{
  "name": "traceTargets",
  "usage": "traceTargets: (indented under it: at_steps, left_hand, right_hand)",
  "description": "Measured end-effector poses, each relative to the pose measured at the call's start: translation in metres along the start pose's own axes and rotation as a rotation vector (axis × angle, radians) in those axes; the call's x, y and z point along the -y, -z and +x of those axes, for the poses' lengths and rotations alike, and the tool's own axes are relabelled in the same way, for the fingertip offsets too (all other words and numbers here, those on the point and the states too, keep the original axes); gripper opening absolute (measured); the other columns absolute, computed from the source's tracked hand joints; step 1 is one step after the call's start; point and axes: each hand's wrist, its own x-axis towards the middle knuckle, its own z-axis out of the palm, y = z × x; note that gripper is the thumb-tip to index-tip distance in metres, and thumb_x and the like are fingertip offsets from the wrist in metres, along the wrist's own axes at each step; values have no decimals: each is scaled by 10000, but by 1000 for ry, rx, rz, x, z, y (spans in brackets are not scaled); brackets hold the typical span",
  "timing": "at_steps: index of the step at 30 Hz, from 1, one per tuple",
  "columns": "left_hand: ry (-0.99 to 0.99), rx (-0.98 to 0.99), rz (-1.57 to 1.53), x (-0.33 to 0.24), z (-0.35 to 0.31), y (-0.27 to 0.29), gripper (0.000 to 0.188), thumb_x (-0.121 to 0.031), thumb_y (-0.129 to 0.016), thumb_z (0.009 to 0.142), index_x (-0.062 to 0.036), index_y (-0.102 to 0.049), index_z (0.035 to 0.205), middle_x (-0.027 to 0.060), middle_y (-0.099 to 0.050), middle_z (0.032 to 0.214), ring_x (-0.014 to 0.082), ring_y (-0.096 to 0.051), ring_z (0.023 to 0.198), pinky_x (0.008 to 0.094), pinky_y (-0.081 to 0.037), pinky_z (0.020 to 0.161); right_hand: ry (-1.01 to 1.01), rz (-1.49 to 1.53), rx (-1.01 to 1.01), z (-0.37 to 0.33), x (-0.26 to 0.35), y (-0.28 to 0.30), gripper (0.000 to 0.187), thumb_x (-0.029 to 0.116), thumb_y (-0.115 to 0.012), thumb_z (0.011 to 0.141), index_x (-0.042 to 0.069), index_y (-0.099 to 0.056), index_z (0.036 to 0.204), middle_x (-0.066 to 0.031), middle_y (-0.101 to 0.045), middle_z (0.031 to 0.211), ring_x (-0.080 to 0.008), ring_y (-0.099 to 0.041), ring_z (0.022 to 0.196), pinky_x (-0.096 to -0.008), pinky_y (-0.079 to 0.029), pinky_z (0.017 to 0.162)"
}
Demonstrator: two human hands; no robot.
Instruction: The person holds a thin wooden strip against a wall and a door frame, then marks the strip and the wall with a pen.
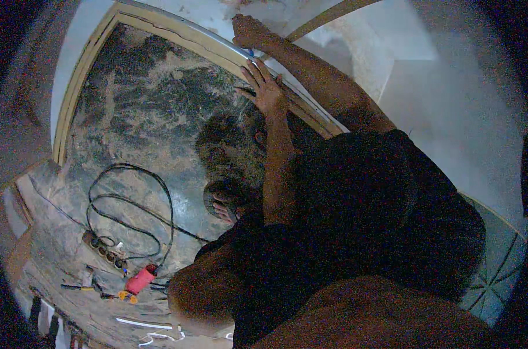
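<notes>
My left hand [267, 93] lies flat with its fingers spread against the tan edging [185, 38], which looks like wood and bends around the dark, dusty floor. Its fingertips reach a shiny pale strip [220, 42] along the outer side of that edging. Just beyond, my right hand [249, 32] is closed in a fist over the white surface past the strip. A small blue bit [251, 52] shows beside the fist; what the fingers hold is hidden. My sandalled foot [222, 208] is on the floor below my left forearm.
A looped black cable [171, 203] lies on the floor at left, near a power strip [104, 253]. By it are a red cylindrical object [141, 281], an orange-yellow piece [128, 297] and a dark-handled tool [81, 287]. White strips [142, 321] lie nearer.
</notes>
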Motion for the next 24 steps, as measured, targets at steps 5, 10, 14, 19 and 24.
traceTargets:
  at_steps: [5,10,14,19,24]
  left_hand:
    - [19,-25,198,21,-1,-6,749,-505,-401,967,-100,-158,1549,114,-124,1621,325,-108,1493,755,6,1069]
    - [11,24,-47,7,-5,-3,721,-493,-391,974,-100,-187,1544,114,-126,1620,312,-115,1494,754,2,1071]
    - [14,-24,57,11,0,-4,683,-462,-369,987,-104,-195,1543,111,-137,1619,310,-135,1491,756,-7,1070]
    - [-33,-49,143,-15,-3,-5,638,-403,-349,1001,-110,-190,1545,113,-167,1613,315,-176,1483,753,-20,1072]
    - [1,-24,64,15,0,7,657,-354,-395,984,-98,-175,1548,120,-186,1609,316,-173,1484,752,-17,1072]
  right_hand:
    - [63,85,70,-16,48,39,525,220,-642,750,-101,-527,1150,-272,-598,1044,-425,-638,924,-510,-536,821]
    - [-106,119,-22,-23,39,45,447,186,-621,775,-133,-507,1066,-269,-626,907,-422,-657,763,-515,-559,688]
    - [34,91,-253,-20,40,33,417,200,-591,817,-123,-491,1062,-249,-641,829,-426,-657,701,-528,-554,624]
    - [159,-523,-378,6,10,30,154,208,-670,697,118,-749,794,-110,-683,831,-307,-648,830,-408,-502,773]
    - [-4,-30,-187,-2,52,58,201,156,-645,764,9,-662,901,-184,-640,867,-340,-634,857,-457,-522,770]
